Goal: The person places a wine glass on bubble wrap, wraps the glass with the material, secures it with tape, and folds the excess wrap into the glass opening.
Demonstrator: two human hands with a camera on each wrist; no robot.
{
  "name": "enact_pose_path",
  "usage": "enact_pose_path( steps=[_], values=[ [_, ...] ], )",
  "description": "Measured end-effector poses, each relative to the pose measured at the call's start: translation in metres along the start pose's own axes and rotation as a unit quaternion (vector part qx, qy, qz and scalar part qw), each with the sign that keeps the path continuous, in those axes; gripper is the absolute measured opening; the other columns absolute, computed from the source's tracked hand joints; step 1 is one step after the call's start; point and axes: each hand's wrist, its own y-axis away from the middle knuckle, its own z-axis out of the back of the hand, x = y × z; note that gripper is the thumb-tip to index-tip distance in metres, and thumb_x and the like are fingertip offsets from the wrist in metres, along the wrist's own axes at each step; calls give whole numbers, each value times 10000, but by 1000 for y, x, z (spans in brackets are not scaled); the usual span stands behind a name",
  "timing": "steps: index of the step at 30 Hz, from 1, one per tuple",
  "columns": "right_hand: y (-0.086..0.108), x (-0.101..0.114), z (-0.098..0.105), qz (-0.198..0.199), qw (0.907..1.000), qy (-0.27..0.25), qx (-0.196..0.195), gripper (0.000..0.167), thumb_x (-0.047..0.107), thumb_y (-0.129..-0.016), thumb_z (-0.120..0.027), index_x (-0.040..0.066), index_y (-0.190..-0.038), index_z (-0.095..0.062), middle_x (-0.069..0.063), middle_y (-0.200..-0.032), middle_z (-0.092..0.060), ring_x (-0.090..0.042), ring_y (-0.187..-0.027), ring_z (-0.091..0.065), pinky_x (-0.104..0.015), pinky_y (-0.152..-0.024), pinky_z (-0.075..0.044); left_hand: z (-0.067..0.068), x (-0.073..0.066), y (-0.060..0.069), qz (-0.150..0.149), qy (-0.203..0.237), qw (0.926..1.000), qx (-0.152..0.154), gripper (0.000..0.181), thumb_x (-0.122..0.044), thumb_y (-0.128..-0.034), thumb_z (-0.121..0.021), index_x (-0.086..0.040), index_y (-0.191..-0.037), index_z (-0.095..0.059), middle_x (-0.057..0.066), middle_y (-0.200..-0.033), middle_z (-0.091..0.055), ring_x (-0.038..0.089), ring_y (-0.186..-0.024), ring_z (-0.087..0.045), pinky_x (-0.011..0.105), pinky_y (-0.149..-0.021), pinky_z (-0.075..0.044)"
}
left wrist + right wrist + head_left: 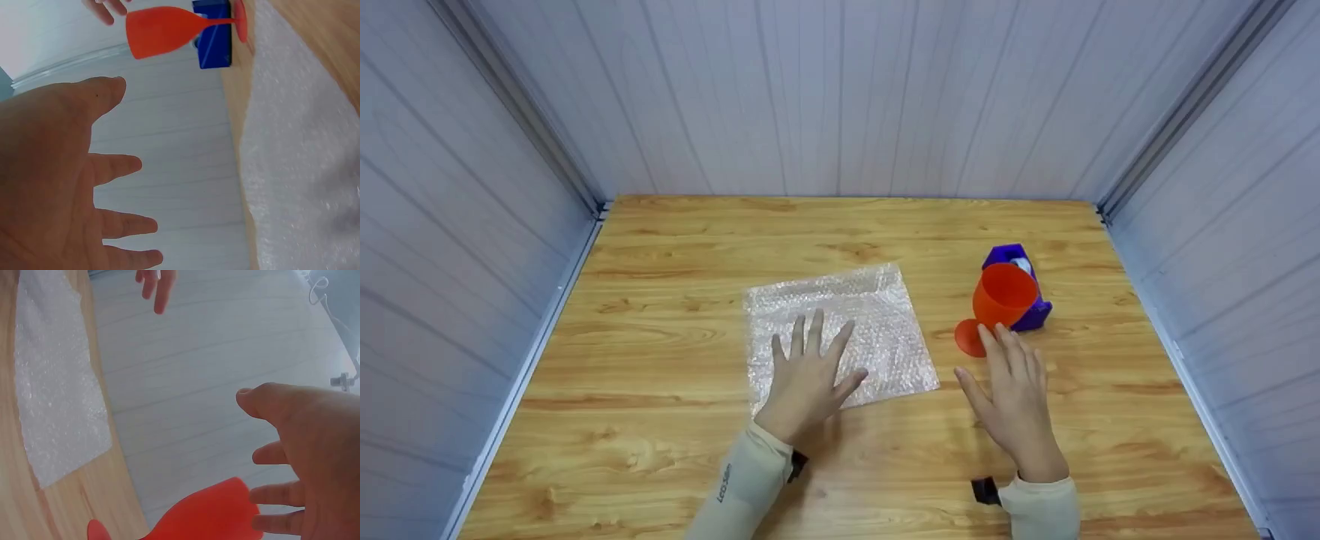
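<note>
Nearby, goblet (997, 309) before purple object (1033, 317)

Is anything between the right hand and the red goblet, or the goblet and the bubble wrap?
Nothing visible blocks the right hand from the goblet; the purple dispenser sits beyond it. Only bare table separates goblet and wrap; the left hand is over the wrap.

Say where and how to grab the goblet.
Pinch the goblet by its stem, just under the bowl, probably with the right hand from the near side: it stands upright, the stem is slim, and the tape dispenser crowds the far side.
</note>
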Motion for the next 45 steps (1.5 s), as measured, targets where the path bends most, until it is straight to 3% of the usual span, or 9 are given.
enact_pose_path(
  steps=[7,12,17,20,24,26,35,42,45],
  values=[
    [3,-20,-8,-310,9986,-399,-176,573,198,-911,-744,-20,-1395,-530,-245,-1363,-526,-439,-1248,-462,-688,-1015,-302,-4,32,-1,374,194,9991,-42,687,-575,-990,-489,-220,-1564,-357,256,-1576,-266,483,-1401,-294,699,-1060,-284],
    [3,-36,-17,-608,9941,-862,-256,497,155,-921,-732,-54,-1340,-564,-255,-1316,-556,-431,-1215,-498,-632,-1008,-380,-8,54,-3,494,293,9983,-61,668,-507,-992,-539,-147,-1538,-401,302,-1540,-299,517,-1349,-358,653,-974,-424],
    [5,-50,-29,-1554,9775,-1427,-56,433,175,-974,-667,-60,-1323,-563,-239,-1242,-571,-376,-1118,-570,-545,-946,-489,-17,71,-1,661,609,9958,198,648,-437,-995,-571,-59,-1501,-426,333,-1524,-297,524,-1341,-361,622,-965,-453],
    [2,-59,-41,-1927,9667,-1671,-220,380,120,-966,-662,-85,-1276,-584,-219,-1127,-621,-334,-979,-630,-401,-841,-551,-22,81,2,834,816,9925,373,627,-408,-997,-578,-55,-1494,-431,329,-1534,-285,514,-1359,-338,634,-1002,-414],
    [-6,-71,-57,-2319,9558,-1773,-339,329,85,-945,-676,-91,-1216,-616,-197,-1037,-673,-311,-931,-656,-218,-779,-513,-29,92,5,1116,1050,9866,565,596,-359,-991,-584,-67,-1490,-443,321,-1545,-274,507,-1364,-331,645,-1031,-374],
    [-10,-76,-64,-2473,9515,-1808,-294,305,91,-945,-678,-74,-1197,-628,-187,-1029,-684,-307,-938,-657,-214,-787,-501,-32,96,6,1167,1090,9856,560,575,-318,-978,-600,-59,-1473,-462,330,-1530,-292,512,-1342,-353,642,-1025,-380],
    [-24,-88,-81,-2852,9376,-1966,-309,178,122,-963,-649,-9,-1083,-635,-185,-1012,-670,-318,-952,-630,-426,-854,-490,-37,102,5,999,744,9909,504,494,-189,-927,-679,-10,-1372,-559,338,-1431,-413,504,-1239,-445,584,-1004,-426],
    [-31,-93,-90,-3103,9254,-2157,-291,182,166,-993,-627,27,-1107,-650,-143,-936,-679,-243,-802,-653,-282,-735,-511,-38,104,3,988,742,9904,623,477,-183,-930,-679,-14,-1363,-570,320,-1425,-424,502,-1237,-438,589,-978,-441],
    [-31,-95,-92,-3078,9268,-2118,-394,156,161,-993,-631,33,-1075,-665,-130,-888,-679,-218,-771,-639,-271,-718,-502,-39,105,2,959,764,9908,576,481,-180,-922,-682,-14,-1360,-575,322,-1422,-427,502,-1236,-441,588,-987,-435]
  ],
)
